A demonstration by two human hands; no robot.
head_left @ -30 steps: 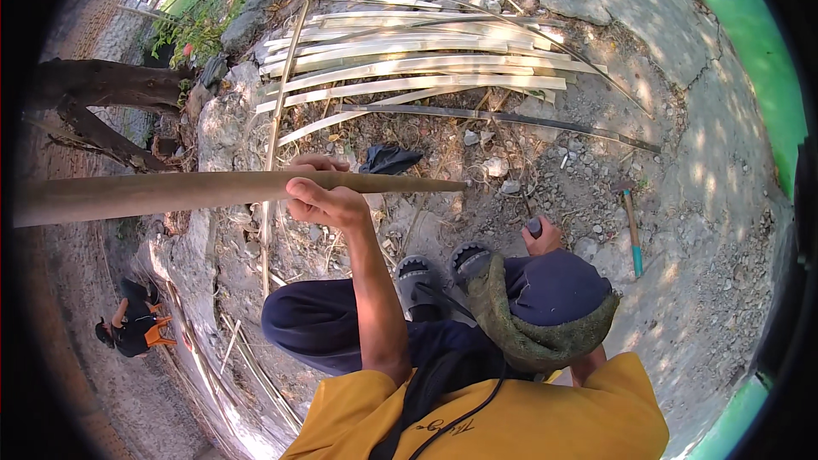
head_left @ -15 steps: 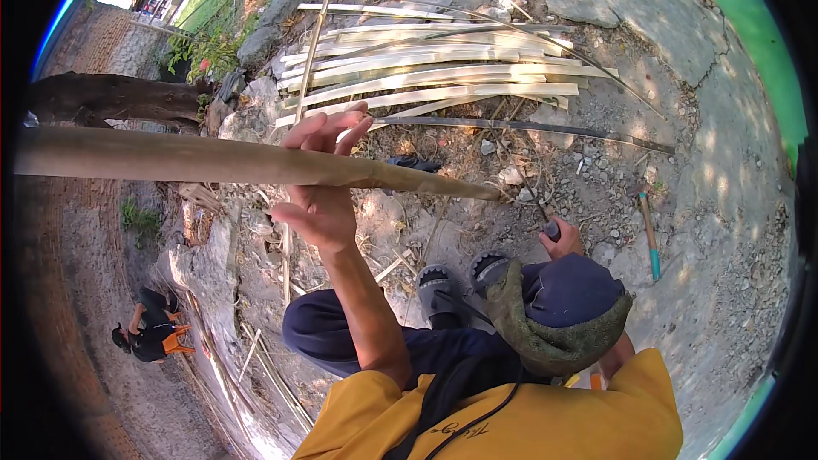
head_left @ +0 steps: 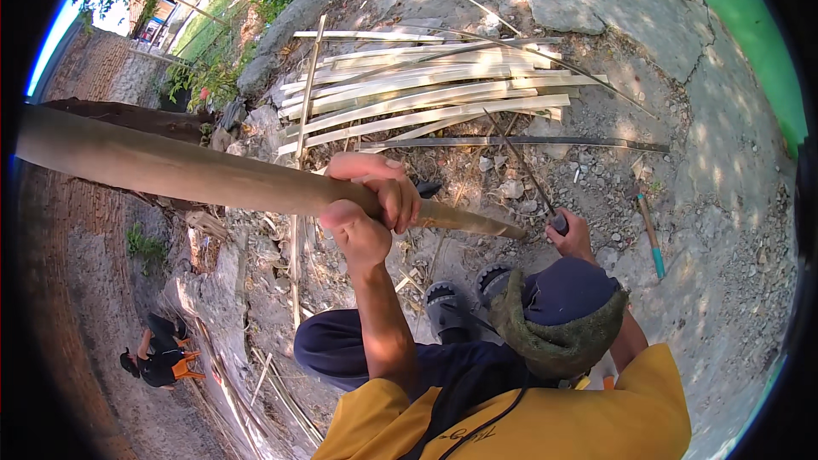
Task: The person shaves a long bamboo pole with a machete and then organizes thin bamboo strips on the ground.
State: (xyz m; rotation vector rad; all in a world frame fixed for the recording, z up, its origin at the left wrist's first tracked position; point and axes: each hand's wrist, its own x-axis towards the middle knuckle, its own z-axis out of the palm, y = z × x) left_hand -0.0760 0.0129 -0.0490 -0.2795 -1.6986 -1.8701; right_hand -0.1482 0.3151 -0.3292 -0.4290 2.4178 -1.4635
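A long brown bamboo pole (head_left: 213, 172) slants across in front of me from the far left, its narrower end low near the gravel. My left hand (head_left: 375, 204) is closed around it, thumb on the near side and fingers wrapped over the top. At the right, my right hand (head_left: 573, 237) grips the dark handle of a knife (head_left: 530, 172). Its long thin blade points up and to the left, apart from the pole. A green cloth (head_left: 545, 336) lies over my right knee, above the dark trousers.
Pale split strips (head_left: 443, 89) lie in a pile ahead, with a dark strip (head_left: 545, 141) on their near side. A hammer-like tool with a teal grip (head_left: 652, 238) rests on the ground at right. Far left, a person (head_left: 162, 366) sits on an orange chair (head_left: 187, 366).
My left hand has gone from spread fingers to a wrapped grip on the pole. The pole's narrow end has shifted right and down. The knife blade now shows longer, pointing up-left.
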